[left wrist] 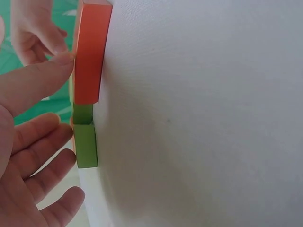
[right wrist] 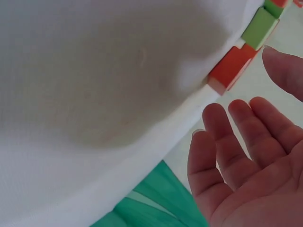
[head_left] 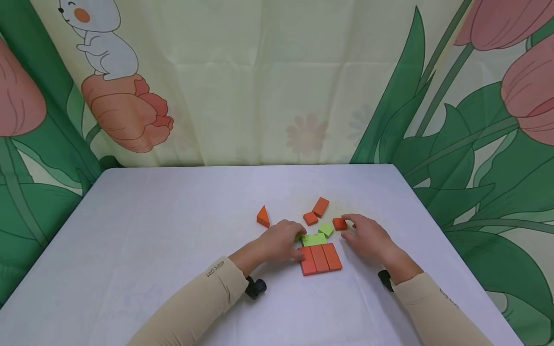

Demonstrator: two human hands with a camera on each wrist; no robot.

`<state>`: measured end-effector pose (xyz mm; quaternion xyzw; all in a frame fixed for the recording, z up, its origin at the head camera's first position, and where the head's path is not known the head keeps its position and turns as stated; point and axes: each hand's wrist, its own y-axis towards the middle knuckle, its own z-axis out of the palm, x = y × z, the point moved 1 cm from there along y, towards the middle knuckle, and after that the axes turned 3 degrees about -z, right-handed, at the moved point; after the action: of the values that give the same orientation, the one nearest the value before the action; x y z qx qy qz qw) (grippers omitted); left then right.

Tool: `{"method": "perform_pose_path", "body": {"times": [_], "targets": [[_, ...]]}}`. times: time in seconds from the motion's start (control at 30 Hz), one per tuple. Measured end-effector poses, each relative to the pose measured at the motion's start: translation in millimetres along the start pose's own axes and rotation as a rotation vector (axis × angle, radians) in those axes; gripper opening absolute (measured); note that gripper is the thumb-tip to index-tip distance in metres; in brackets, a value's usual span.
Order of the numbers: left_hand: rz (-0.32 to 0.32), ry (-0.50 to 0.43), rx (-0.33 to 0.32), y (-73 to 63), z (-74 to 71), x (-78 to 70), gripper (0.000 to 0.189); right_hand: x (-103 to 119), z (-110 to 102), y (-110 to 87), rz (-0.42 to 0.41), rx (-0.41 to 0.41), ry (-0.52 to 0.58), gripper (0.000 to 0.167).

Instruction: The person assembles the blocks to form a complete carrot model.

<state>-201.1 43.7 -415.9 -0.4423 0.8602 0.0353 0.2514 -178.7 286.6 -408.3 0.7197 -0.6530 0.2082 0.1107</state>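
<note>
Three red-orange rectangular blocks (head_left: 320, 259) lie side by side on the table, with a light green rectangular block (head_left: 313, 240) along their far edge. My left hand (head_left: 281, 240) is at their left side. Its thumb tip meets the near-left red-orange block (left wrist: 92, 54) in the left wrist view, and its loosely bent fingers are beside a small green block (left wrist: 86, 145). My right hand (head_left: 370, 238) is spread around the right side of a small red block (head_left: 339, 224); in the right wrist view its relaxed fingers (right wrist: 222, 137) appear apart from the red block (right wrist: 232, 68).
Another small green block (head_left: 326, 229) sits turned behind the group. Farther back lie a small orange block (head_left: 310, 218) and a longer orange one (head_left: 321, 206). An orange triangular block (head_left: 262, 216) stands to the left. All are on a white-covered table (head_left: 173, 216) before a printed curtain.
</note>
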Motion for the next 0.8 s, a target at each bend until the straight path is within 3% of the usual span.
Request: {"method": "perform_pose_path", "body": {"times": [0.27, 0.43, 0.6, 0.8], "targets": [[-0.012, -0.016, 0.005, 1.9, 1.5, 1.3, 0.056, -4.1, 3.3, 15.2, 0.048, -0.003, 0.046, 0.056], [-0.012, -0.013, 0.004, 2.6, 2.9, 1.6, 0.056, -6.9, 6.2, 23.0, 0.037, -0.006, 0.057, 0.053], [-0.012, 0.002, 0.004, 2.9, 2.3, 1.1, 0.057, -7.2, 5.6, 27.8, 0.026, -0.002, 0.059, 0.052], [-0.006, 0.006, -0.001, 3.2, 0.9, 0.7, 0.057, -6.6, 1.2, 29.6, 0.069, 0.001, 0.054, 0.054]]}}
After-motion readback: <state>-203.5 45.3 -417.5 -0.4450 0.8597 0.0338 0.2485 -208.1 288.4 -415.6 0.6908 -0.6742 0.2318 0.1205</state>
